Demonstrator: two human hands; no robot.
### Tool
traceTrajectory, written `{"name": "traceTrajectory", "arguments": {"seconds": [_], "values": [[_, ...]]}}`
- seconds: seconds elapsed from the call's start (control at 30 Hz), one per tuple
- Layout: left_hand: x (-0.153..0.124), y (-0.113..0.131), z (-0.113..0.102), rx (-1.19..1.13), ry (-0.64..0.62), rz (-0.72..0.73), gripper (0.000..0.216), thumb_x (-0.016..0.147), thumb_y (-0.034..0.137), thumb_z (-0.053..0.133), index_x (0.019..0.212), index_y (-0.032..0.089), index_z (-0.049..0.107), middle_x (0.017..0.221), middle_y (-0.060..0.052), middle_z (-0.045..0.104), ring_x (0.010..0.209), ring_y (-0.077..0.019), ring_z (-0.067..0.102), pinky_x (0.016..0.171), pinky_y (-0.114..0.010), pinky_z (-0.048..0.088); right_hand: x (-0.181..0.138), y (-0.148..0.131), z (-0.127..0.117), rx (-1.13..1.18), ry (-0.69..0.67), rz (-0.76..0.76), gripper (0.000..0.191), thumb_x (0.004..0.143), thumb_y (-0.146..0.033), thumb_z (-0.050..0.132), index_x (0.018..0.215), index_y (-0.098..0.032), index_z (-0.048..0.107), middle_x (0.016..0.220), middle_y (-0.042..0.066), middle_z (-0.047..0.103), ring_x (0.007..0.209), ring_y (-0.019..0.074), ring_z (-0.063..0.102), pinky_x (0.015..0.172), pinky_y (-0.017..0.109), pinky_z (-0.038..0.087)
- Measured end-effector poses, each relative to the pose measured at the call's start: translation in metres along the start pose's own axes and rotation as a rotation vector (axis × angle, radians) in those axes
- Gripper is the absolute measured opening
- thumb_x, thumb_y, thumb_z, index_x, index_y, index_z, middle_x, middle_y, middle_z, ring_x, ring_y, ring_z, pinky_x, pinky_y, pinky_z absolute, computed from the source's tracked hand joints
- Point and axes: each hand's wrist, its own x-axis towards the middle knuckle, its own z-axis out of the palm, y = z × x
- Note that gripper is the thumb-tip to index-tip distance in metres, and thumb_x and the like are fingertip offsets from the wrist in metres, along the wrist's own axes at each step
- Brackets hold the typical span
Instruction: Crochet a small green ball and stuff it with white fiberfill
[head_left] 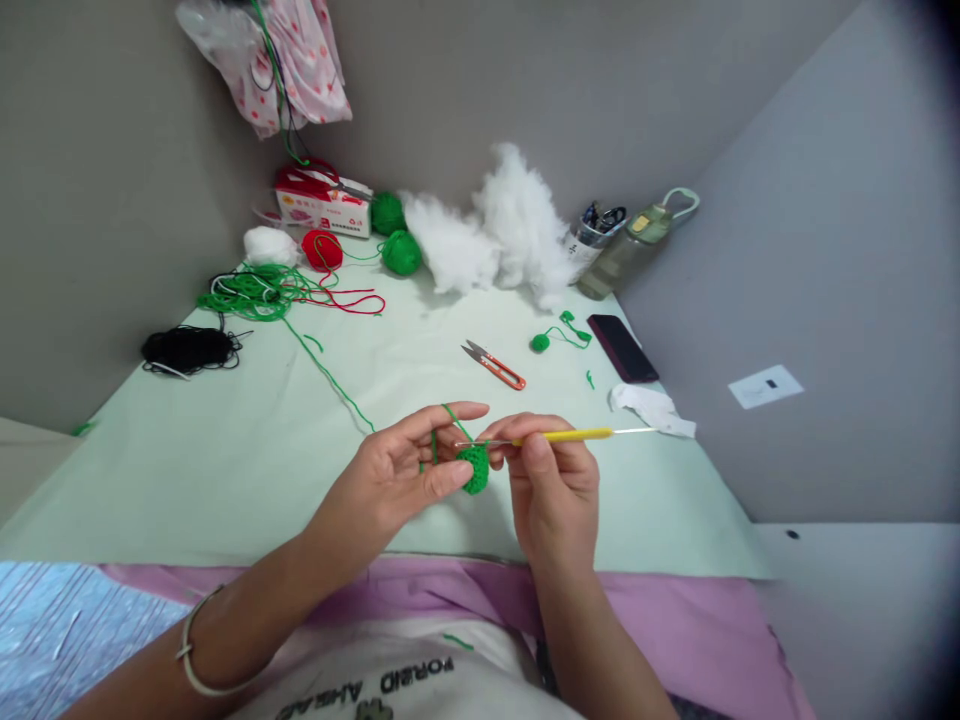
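Observation:
Between the thumb and fingers of my left hand (397, 460) is a small green crochet piece (474, 472), rounded and held up over the table's near edge. Green yarn (337, 390) runs from the table to this hand and over its raised index finger. My right hand (553, 480) pinches a crochet hook (574, 435) by its yellow handle. The hook's metal tip points left and lies at the top edge of the green piece. Whether the tip is through a stitch is too small to tell.
Orange thread snips (495, 367) lie mid-table. Behind are white stuffing (517, 230), green yarn balls (401, 253) and a tissue box (326, 205). At left lie tangled green yarn (251, 292) and black yarn (190, 348). A phone (622, 348) and a bottle (626, 250) stand right.

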Motion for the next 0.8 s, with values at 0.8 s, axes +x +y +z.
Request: {"name": "traceTrajectory", "arguments": {"seconds": [0.8], "values": [[0.0,0.002,0.008,0.135,0.206,0.086,0.046,0.08,0.021,0.081,0.125,0.03,0.074,0.082,0.003,0.061,0.083,-0.0125,0.055,0.088,-0.026,0.045,-0.014,-0.002,-0.004,-0.937,-0.2,-0.695,0.037,0.092,-0.006,0.066,0.123,-0.027,0.071,0.109,0.009,0.076,0.099,0.0227,0.071,0.078,0.036,0.061]]}}
